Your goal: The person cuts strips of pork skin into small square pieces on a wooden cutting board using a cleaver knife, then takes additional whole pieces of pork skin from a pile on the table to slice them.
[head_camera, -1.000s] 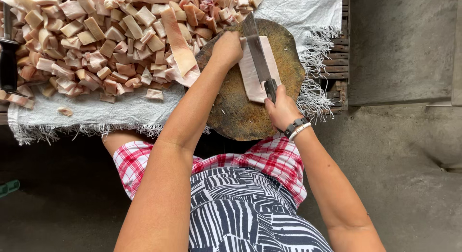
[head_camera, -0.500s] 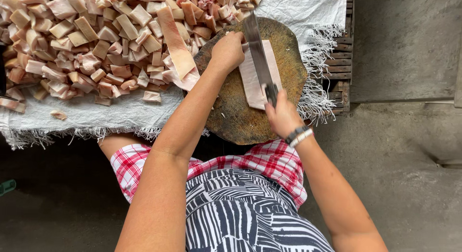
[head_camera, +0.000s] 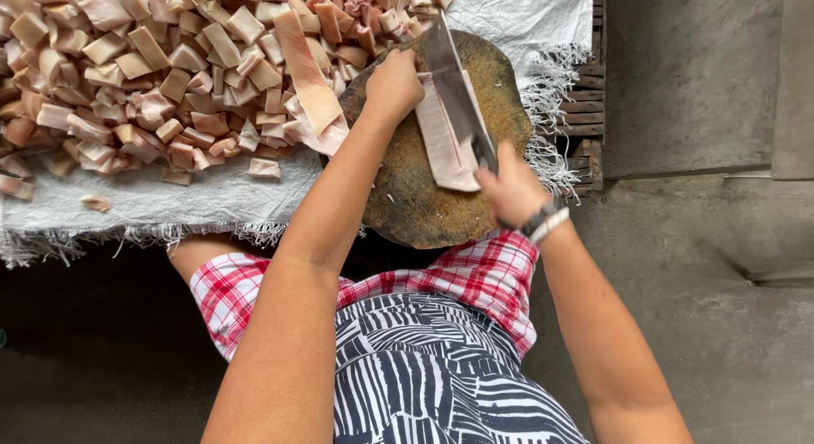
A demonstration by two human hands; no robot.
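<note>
I work over a white woven sack (head_camera: 212,198) with frayed edges, spread flat on a slatted wooden pallet (head_camera: 585,113). On it lie a heap of cut meat pieces (head_camera: 153,79) and my round wooden chopping block (head_camera: 424,198).

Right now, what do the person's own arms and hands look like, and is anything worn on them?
Both arms are bare from shoulder to fingers, with no gloves or sleeves. The left hand wears nothing. Beside the right hand, the wrist carries a dark watch band and a pale bracelet.
</note>
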